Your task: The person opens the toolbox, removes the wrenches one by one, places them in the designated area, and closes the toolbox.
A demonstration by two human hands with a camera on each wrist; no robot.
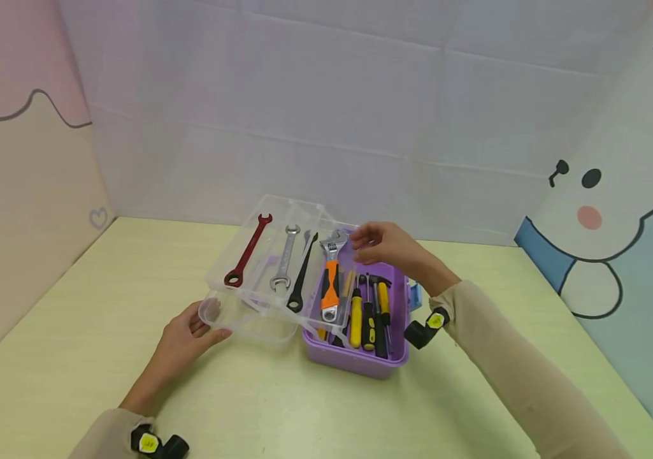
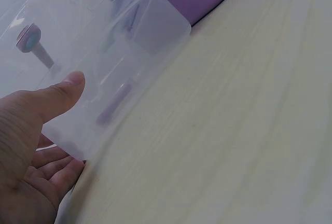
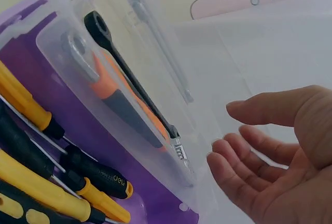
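Observation:
My left hand [image 1: 185, 338] grips the outer corner of the toolbox's clear plastic lid [image 2: 155, 68], thumb on one side and fingers on the other. A clear tray [image 1: 257, 268] is swung out to the left above that lid. In it lie a red combination wrench [image 1: 250, 250], a silver open-end wrench [image 1: 286, 258], a black wrench [image 1: 304, 274] and an adjustable wrench [image 1: 330, 280] with an orange and black handle. My right hand [image 1: 383, 245], fingers loosely bent and holding nothing, hovers by the adjustable wrench's head, beyond the tray in the right wrist view [image 3: 275, 151].
Below the tray stands the purple toolbox [image 1: 355, 363] with several yellow and black screwdrivers [image 1: 356, 319] and a small hammer [image 1: 382, 280] inside. A blue latch [image 1: 415, 296] sticks out at its right side. The pale table [image 1: 246, 408] meets a white cloth backdrop [image 1: 303, 127].

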